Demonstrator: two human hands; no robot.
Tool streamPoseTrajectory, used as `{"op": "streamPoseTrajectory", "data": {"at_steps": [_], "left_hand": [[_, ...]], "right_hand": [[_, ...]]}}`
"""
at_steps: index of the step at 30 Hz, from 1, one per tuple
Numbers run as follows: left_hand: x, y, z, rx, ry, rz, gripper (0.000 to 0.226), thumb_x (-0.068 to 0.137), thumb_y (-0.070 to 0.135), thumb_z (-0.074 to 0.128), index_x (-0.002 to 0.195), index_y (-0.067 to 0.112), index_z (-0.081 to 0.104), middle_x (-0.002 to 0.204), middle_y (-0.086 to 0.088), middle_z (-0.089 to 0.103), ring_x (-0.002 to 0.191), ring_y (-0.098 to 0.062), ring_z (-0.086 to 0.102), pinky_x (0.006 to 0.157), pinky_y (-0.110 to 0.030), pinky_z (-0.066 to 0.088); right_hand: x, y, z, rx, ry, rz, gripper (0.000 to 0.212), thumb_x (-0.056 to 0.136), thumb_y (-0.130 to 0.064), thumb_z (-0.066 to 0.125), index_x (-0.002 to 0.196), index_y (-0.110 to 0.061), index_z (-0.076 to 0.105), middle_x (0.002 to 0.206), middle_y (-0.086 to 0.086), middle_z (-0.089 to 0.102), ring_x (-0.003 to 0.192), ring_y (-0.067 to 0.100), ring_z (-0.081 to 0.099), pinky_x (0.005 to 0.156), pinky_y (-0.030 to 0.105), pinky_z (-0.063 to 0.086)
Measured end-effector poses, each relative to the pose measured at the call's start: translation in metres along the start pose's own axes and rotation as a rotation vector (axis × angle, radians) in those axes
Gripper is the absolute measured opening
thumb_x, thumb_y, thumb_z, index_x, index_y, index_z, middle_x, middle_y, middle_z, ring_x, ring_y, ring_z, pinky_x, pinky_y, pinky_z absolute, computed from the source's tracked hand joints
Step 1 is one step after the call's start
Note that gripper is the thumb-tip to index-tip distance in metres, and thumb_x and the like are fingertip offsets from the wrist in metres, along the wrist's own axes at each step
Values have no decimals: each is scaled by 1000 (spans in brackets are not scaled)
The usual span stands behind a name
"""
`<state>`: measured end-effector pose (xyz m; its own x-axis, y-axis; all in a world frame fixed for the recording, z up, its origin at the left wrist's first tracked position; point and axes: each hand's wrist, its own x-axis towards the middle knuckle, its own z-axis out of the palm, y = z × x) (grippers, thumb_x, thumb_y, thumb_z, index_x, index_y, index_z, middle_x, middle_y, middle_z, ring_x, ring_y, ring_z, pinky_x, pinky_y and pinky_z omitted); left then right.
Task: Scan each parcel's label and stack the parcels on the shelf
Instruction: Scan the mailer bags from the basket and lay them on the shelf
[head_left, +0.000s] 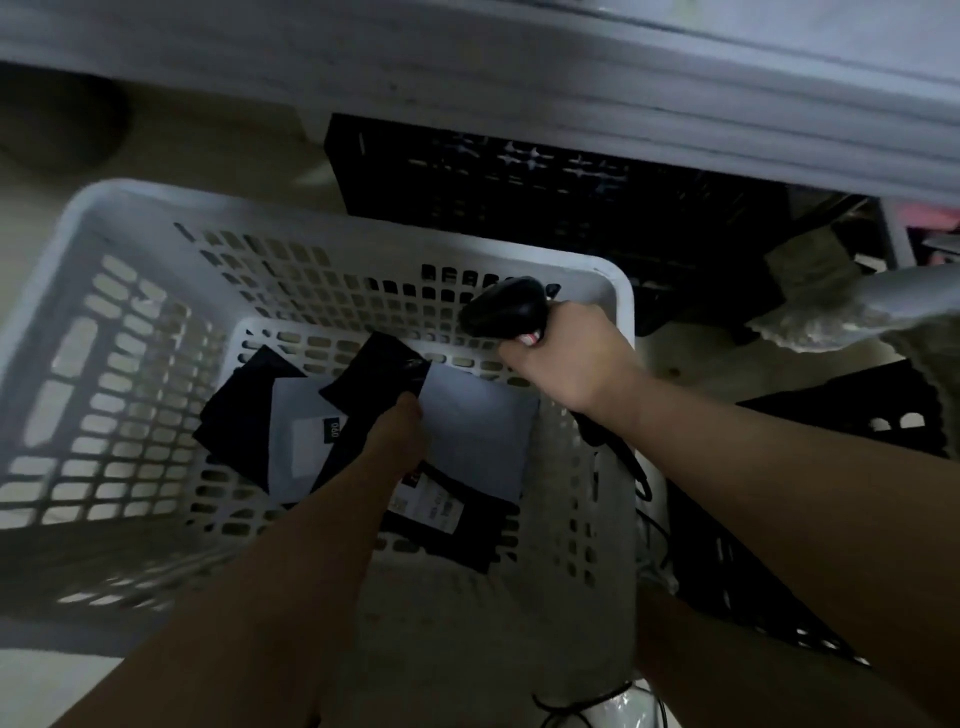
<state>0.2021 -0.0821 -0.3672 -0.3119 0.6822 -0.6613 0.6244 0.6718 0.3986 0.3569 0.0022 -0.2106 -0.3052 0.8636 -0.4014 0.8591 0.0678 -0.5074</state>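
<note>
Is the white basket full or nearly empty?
Nearly empty: the white basket holds only a few flat parcels on its bottom, its walls bare above them. The left hand reaches down among them.

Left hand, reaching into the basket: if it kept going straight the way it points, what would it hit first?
Most likely the black parcel right ahead of it, next to a grey parcel in the white basket. Depth is unclear; the left hand may already touch it.

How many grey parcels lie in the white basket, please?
2: labelled grey parcel left of the left hand, plain grey parcel right of it; more may hide underneath.
</note>
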Motion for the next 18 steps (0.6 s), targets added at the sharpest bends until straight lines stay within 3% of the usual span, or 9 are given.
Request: {"op": "streamPoseTrajectory", "data": {"at_steps": [5,6,9,10,12,14,16,18], "left_hand": [[-32,23,-47,-86,31,238,25,96,5,49,112,-3,66,116,-20,64,109,-33,58,90,-29,42],[-42,30,-60,-110,20,276,25,97,5,49,111,-3,67,115,-20,65,103,-32,60,85,-25,43],[-81,51,-105,-187,51,343,22,98,8,47,100,8,69,90,-14,64,64,-19,54,53,-14,41],[-96,58,-121,-209,83,378,20,98,8,48,96,11,69,83,-11,62,61,-17,52,52,-15,40],[-128,71,-153,-284,160,472,19,94,7,53,82,13,67,71,-5,62,60,-15,54,56,-23,44],[-161,82,-184,-394,236,542,21,89,2,57,71,10,62,57,1,58,49,-4,54,53,-21,45],[-194,91,-212,-458,279,577,13,88,2,59,77,8,62,58,0,54,43,2,50,49,-15,43],[-224,96,-234,-502,287,638,5,91,7,59,90,7,64,63,1,54,53,-2,52,58,-18,44]], "right_hand": [[-22,-15,-15,8,-36,-35,39,85,-31,61,54,-14,44,53,1,46,55,16,48,52,29,34],[-30,-20,-21,9,-40,-49,40,85,-30,61,54,-14,42,52,1,45,55,17,46,53,30,34],[-53,-39,-39,39,-2,-97,40,85,-29,63,54,-14,42,52,1,44,55,16,44,55,29,32],[-61,-47,-45,59,33,-116,37,84,-27,64,55,-14,43,53,2,45,57,17,45,56,30,32],[-77,-63,-56,162,112,-141,24,82,-23,68,65,-14,54,62,1,52,65,17,51,57,29,34],[-95,-82,-66,333,171,-159,13,80,-18,74,85,-15,62,76,-1,59,76,13,56,61,24,38],[-115,-99,-77,524,204,-236,25,77,-14,80,97,-12,65,86,-3,66,83,9,60,68,21,45],[-135,-112,-86,690,204,-349,34,75,-14,83,105,-11,69,92,-7,71,85,-1,65,74,15,48]]}}
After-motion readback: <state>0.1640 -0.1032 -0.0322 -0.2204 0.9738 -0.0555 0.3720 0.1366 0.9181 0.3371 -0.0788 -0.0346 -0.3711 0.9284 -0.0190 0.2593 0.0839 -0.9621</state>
